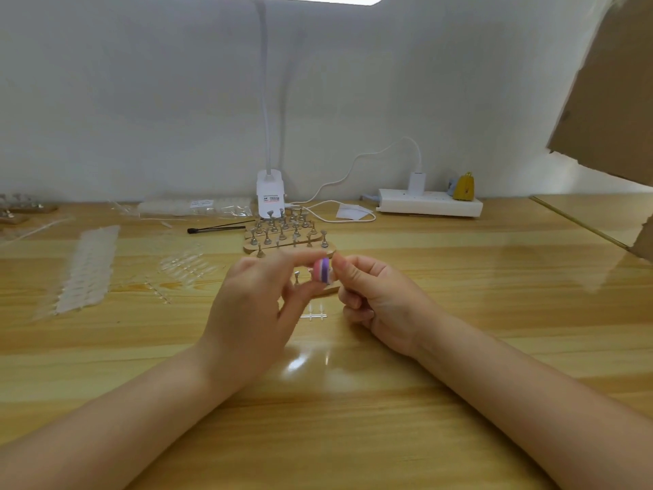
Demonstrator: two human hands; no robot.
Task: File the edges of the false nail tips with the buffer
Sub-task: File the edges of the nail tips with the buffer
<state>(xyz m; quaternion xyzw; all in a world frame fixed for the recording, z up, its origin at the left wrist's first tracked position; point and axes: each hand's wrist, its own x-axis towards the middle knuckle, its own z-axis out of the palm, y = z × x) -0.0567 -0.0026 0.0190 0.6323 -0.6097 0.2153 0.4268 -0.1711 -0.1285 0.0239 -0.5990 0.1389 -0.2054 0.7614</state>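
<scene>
I see one striped buffer (pixel 322 271) pinched in my right hand (pixel 374 298). My left hand (pixel 254 305) curls at it, grip unclear. Three wooden peg stands (pixel 282 238) sit on the desk (pixel 459 277).

The white lamp base (pixel 270 193) carried a small label with dark and red print, too blurred to read. A packet (pixel 198 206) of nail tips bore an illegible sticker.
</scene>
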